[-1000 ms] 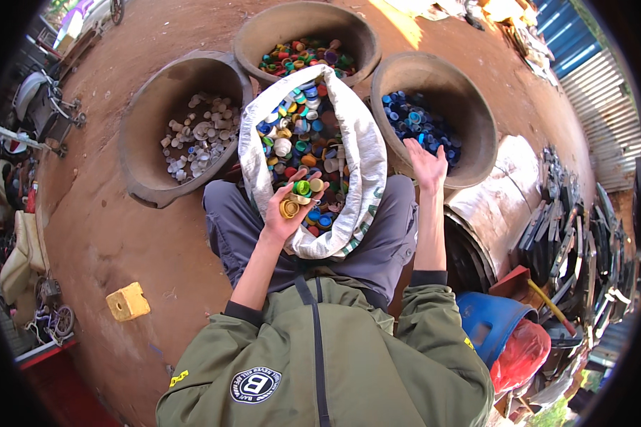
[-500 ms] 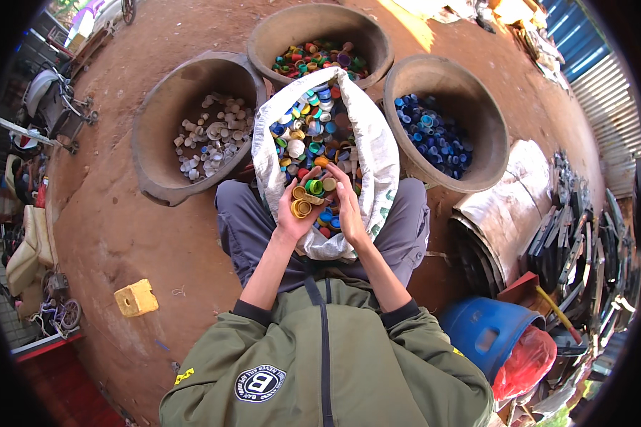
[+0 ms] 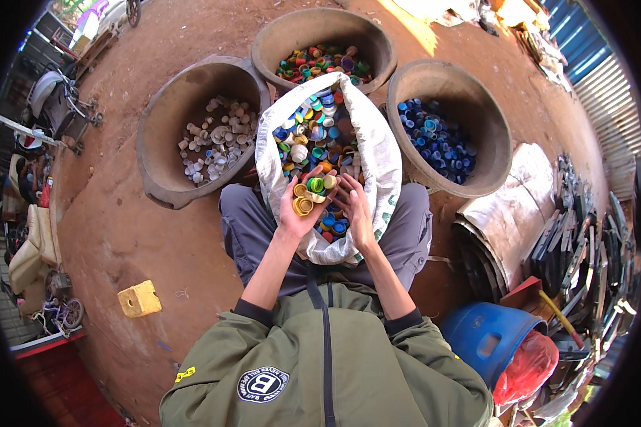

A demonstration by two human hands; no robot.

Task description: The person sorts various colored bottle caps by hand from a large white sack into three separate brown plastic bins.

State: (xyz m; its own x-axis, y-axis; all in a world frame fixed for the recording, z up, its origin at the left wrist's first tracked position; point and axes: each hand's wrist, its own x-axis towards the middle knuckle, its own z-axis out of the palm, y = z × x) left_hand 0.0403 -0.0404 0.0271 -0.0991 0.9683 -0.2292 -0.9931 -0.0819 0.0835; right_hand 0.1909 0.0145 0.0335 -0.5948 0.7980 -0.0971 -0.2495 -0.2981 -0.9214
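Note:
My left hand, palm up over the white sack between my legs, holds several caps: yellow ones, a green one and a beige one. My right hand is just to their right, its bent fingers apart beside the caps, with nothing visibly gripped. Mixed coloured caps fill the sack beneath both hands.
Three tubs surround the sack: white caps left, mixed colours behind, blue caps right. A yellow block lies left; a blue drum, folded sheet and dark scrap heap lie right.
My right hand has come from beside the blue-cap tub down and left to my left hand, its fingers now more bent. My left hand still carries the caps.

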